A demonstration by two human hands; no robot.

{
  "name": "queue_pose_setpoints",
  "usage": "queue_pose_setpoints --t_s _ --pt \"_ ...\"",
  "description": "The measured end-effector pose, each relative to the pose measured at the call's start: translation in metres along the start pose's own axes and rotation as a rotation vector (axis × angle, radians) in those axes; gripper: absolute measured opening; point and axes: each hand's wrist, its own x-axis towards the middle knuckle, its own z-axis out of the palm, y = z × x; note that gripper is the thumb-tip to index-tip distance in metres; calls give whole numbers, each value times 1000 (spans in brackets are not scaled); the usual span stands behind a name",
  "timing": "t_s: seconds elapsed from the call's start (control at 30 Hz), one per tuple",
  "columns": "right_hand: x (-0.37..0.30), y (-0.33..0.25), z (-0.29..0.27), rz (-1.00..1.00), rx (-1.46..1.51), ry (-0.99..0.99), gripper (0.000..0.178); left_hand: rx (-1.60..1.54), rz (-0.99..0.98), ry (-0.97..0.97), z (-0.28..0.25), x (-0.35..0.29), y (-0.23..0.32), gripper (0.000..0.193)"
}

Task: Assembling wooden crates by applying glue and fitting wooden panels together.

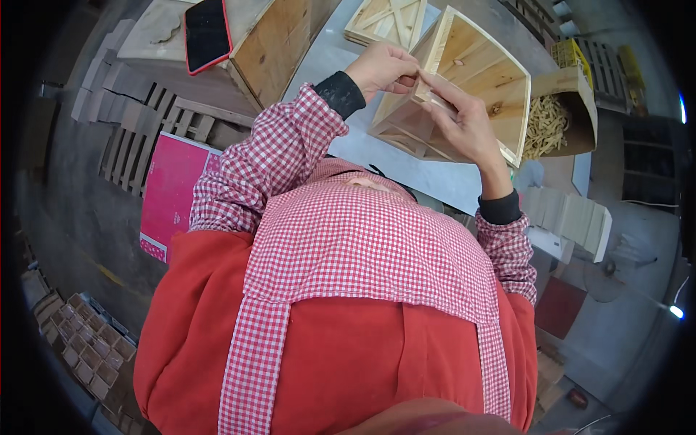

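Note:
A light wooden box (pixel 500 69) lies tilted on the pale worktable (pixel 435 177), its open side showing knotty boards within. At its near left corner, the fingertips of my left hand (pixel 386 71) are pinched together; whatever sits between them is too small to make out. My right hand (pixel 467 119) grips the same corner from the other side, its fingers along the edge and its thumb against the box wall. The two hands' fingertips almost meet there. Behind the box lies a wooden panel with crossed slats (pixel 388 22).
To the right stands a cardboard carton (pixel 583 119) holding tangled pale strips (pixel 547 125). A red-cased phone (pixel 206 35) rests on a large wooden crate (pixel 272 54) at left. Below are a pallet (pixel 134 141) and a pink carton (pixel 172 192). Stacked pale boards (pixel 569 217) sit at right.

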Motion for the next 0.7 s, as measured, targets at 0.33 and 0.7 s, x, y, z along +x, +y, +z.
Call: queue_pose_setpoints --t_s 0.33,0.7 --pt "1 5 10 2 -5 95 44 -25 -190 -227 -16 18 9 10" --pt "-2 10 7 44 -99 70 43 -882 -121 -315 -18 -21 -26 12"
